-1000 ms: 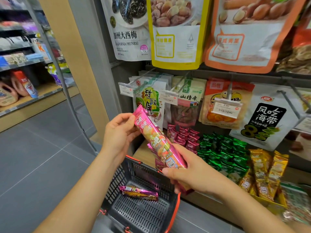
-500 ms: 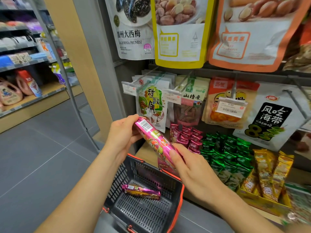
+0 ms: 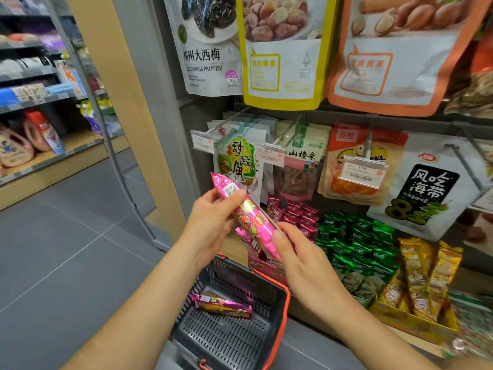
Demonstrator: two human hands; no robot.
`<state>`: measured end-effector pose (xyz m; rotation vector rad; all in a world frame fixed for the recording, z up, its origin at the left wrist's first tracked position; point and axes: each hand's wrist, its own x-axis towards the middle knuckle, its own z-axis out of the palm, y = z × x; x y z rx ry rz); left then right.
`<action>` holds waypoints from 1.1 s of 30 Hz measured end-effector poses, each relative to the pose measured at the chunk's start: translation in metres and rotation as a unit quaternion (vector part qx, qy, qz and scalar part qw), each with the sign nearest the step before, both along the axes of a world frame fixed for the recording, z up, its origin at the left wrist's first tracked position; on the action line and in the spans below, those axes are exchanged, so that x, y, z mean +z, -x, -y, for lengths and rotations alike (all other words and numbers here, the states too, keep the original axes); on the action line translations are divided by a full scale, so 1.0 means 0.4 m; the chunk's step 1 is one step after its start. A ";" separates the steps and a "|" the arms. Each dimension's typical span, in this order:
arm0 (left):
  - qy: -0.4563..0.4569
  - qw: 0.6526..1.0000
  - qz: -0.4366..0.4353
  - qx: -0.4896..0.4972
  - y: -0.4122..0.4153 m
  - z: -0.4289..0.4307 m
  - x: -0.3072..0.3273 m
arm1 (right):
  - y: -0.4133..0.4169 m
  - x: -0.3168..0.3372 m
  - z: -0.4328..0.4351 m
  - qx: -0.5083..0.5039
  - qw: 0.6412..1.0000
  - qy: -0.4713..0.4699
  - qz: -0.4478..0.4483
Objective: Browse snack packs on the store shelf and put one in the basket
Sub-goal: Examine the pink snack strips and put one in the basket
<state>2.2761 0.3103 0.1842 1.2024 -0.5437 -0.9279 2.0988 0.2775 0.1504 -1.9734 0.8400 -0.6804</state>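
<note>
A long pink snack pack [image 3: 249, 218] is held slanted in front of the shelf, its back with the barcode facing me. My left hand [image 3: 213, 225] grips its upper end, thumb across the pack. My right hand [image 3: 301, 260] holds the lower end from the right, fingers curled round it. Below them stands a dark grey basket [image 3: 269, 292] with red handles, and a second pink snack pack [image 3: 221, 305] lies flat on its floor.
The store shelf [image 3: 416, 327] on the right holds boxes of pink, green [image 3: 354, 241] and gold [image 3: 424, 284] snack packs. Bags hang on pegs with price tags [image 3: 362, 172] above. A wooden post [image 3: 125, 102] and grey tiled floor [image 3: 58, 249] lie to the left.
Both hands have turned the pack over, so its barcode side now faces me. The pack has tilted a little steeper. The basket and the pack in it have not moved.
</note>
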 end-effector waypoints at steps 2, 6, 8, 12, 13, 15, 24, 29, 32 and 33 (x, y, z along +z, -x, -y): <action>-0.015 0.998 0.011 -0.062 0.025 0.000 -0.008 | -0.006 0.002 0.007 -0.004 1.000 -0.026 -0.011; -0.052 0.986 0.030 -0.154 0.094 0.006 -0.041 | -0.008 0.006 0.028 -0.018 0.997 -0.080 0.004; -0.054 0.983 0.062 -0.162 0.097 0.008 -0.040 | -0.006 0.009 0.038 -0.007 0.994 -0.106 0.008; -0.089 0.944 0.205 -0.244 0.071 -0.005 -0.025 | 0.001 0.038 0.063 0.021 0.994 -0.104 0.025; -0.106 0.928 0.221 -0.281 0.069 -0.008 -0.025 | 0.006 0.048 0.068 0.015 0.993 -0.111 0.045; -0.141 0.897 0.238 -0.344 0.071 -0.014 -0.027 | 0.019 0.061 0.077 0.011 0.982 -0.157 0.105; -0.147 0.873 0.276 -0.374 0.014 -0.044 -0.005 | 0.061 0.073 0.093 -0.095 0.946 -0.158 0.267; -0.179 0.849 0.305 -0.391 -0.045 -0.065 -0.009 | 0.074 0.074 0.096 -0.113 0.924 -0.187 0.313; -0.201 0.850 0.318 -0.368 -0.084 -0.080 -0.023 | 0.094 0.087 0.112 -0.126 0.905 -0.217 0.343; -0.195 0.869 0.309 -0.334 -0.097 -0.085 -0.024 | 0.103 0.091 0.119 -0.125 0.896 -0.239 0.352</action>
